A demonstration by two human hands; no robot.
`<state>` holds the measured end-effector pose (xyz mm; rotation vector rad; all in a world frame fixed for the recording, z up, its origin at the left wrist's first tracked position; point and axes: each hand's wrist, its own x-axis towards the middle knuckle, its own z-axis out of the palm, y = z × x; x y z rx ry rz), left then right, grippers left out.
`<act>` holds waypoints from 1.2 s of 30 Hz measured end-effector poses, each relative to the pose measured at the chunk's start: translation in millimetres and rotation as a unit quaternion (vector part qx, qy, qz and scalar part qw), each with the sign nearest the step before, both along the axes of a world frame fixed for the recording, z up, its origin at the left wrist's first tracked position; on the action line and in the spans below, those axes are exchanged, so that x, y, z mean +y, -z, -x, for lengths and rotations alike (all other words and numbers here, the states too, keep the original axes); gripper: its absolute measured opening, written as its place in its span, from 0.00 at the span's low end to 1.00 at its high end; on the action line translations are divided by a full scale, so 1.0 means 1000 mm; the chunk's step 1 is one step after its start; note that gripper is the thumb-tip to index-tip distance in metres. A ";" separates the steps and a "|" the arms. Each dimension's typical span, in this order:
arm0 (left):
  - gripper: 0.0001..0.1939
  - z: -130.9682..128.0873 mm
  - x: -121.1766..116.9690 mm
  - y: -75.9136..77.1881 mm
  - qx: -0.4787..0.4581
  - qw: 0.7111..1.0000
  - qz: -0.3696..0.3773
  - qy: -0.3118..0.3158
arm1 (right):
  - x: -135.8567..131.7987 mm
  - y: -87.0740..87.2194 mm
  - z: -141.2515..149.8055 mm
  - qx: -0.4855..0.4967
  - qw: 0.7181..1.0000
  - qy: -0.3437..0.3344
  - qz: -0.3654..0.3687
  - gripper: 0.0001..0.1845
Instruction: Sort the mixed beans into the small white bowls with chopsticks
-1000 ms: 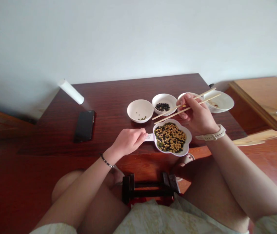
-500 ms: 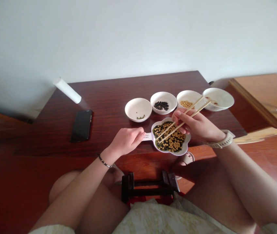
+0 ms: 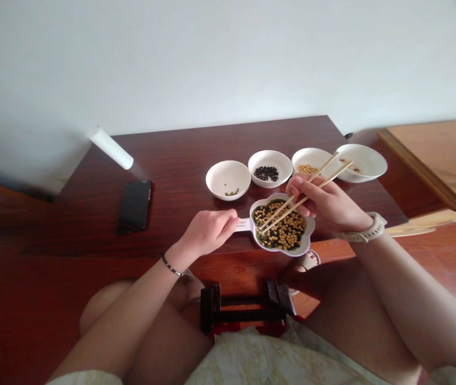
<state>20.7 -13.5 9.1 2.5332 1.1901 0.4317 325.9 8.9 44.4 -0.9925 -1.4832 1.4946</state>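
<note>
My left hand is closed round the white handle of a flower-shaped pan at the table's near edge. Mixed beans, yellow, black and green, cover its bottom. My right hand grips a pair of wooden chopsticks, whose tips are close together among the beans near the handle side. Just beyond stand white bowls: one with a few green beans, one with black beans, and one with yellow beans partly behind my right hand. A fourth white bowl holds some reddish-brown bits.
On the left of the dark wooden table lie a black phone and a white cylinder. A lighter wooden cabinet stands at the right. A dark stool is below, between the legs.
The chopstick tips have come closer together in the beans. My right hand has shifted slightly to the right; my left hand keeps its hold on the handle.
</note>
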 end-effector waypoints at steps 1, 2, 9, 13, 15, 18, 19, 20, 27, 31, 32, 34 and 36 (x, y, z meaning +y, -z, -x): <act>0.19 0.000 0.000 0.000 0.000 1.000 0.000 0.000 | -0.001 -0.001 0.000 0.009 1.000 0.008 0.006 0.21; 0.19 0.000 0.000 0.000 0.001 1.000 -0.001 0.001 | -0.001 -0.002 0.000 0.017 1.000 0.015 0.012 0.21; 0.19 0.000 -0.001 0.000 -0.003 1.000 -0.004 0.001 | -0.002 -0.004 -0.002 0.028 0.999 0.024 0.031 0.21; 0.19 0.000 -0.001 0.000 -0.003 1.000 -0.008 0.000 | -0.001 -0.005 -0.001 0.038 0.999 0.020 0.024 0.21; 0.19 0.000 0.000 0.000 -0.004 1.000 -0.008 0.002 | 0.000 -0.006 -0.001 0.046 0.999 0.018 0.022 0.21; 0.19 0.000 0.000 0.000 -0.004 1.000 -0.006 0.004 | 0.001 -0.008 -0.005 0.052 0.998 0.029 0.014 0.22; 0.19 0.000 0.000 0.000 -0.004 1.000 -0.007 0.003 | 0.002 -0.008 -0.006 0.055 0.998 0.042 0.006 0.22; 0.19 0.000 0.000 0.000 -0.003 1.000 -0.006 0.003 | 0.003 -0.008 -0.009 0.060 0.996 0.060 -0.005 0.21; 0.20 0.000 -0.001 0.001 0.002 1.000 -0.012 0.000 | 0.019 0.003 -0.018 0.134 0.951 0.264 -0.095 0.18; 0.19 0.000 0.000 0.001 -0.001 1.000 -0.009 0.001 | 0.023 0.005 -0.018 0.123 0.932 0.309 -0.142 0.18; 0.19 0.000 0.000 0.001 0.000 1.000 -0.009 0.001 | 0.023 0.005 -0.017 0.116 0.932 0.309 -0.148 0.18; 0.19 0.000 0.000 0.001 0.002 1.000 -0.007 0.000 | 0.023 0.005 -0.017 0.110 0.933 0.306 -0.155 0.18; 0.19 0.000 0.000 0.001 0.004 1.000 -0.004 0.001 | 0.022 0.004 -0.018 0.119 0.936 0.298 -0.146 0.17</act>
